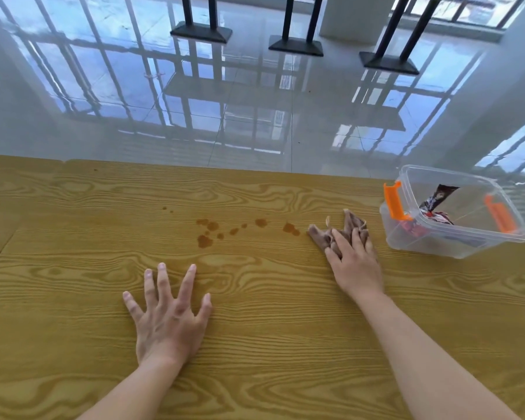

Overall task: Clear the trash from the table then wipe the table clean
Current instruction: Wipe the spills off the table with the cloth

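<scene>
A wood-grain table fills the lower half of the view. Several brown spill spots lie across its middle. A crumpled brown cloth sits just right of the spots, and my right hand rests on it, its fingers curled into the folds. My left hand lies flat on the bare wood with fingers spread, nearer me than the spots. A clear plastic bin with orange latches stands at the far right and holds snack wrappers.
The table's far edge runs across the middle of the view. Beyond it is a glossy tiled floor with three black table bases at the back. The bin stands close to the table's right end.
</scene>
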Available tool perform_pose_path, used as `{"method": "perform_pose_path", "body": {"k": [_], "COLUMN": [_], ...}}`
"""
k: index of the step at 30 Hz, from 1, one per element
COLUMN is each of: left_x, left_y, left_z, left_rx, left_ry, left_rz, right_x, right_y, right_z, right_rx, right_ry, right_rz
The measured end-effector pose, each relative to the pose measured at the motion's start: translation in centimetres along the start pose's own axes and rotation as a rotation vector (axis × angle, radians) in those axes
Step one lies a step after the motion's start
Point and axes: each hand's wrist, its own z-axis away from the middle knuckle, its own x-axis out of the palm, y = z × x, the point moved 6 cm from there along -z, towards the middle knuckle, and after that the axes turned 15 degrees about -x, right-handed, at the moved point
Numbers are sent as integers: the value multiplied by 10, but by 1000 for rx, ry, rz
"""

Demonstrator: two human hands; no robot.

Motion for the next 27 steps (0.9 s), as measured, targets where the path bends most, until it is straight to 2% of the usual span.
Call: {"method": "perform_pose_path", "body": {"k": [3,7,10,12,14,16,19,24,27], "left_x": [-1,-3,-3,-3,-4,-3,-4,-6,-6], "left_y": [0,1,1,0,0,0,1,3,2], "left_z": [1,2,2,1,2,2,2,4,2], "left_rx": [7,5,7,7,6,5,7,3,1], "left_ry": [-6,-12,-21,-16,-3,-2,-7,-29,-28], "left_rz": [11,5,1,7,12,12,13,11,3], "right_x": [0,23,30,21,6,2,5,34,32], "right_y": [-16,-45,-40,-27,-15,-8,-20,-70,-60], "right_z": [-10,72,96,67,22,-17,-30,69,68], "right_rx": [-29,-334,-454,-385,-227,-64,-7,-433,-527], "right_ry": [2,64,-1,13,42,0,-7,57,7], "right_rz": [-6,48,94,125,125,54,3,81,93]}}
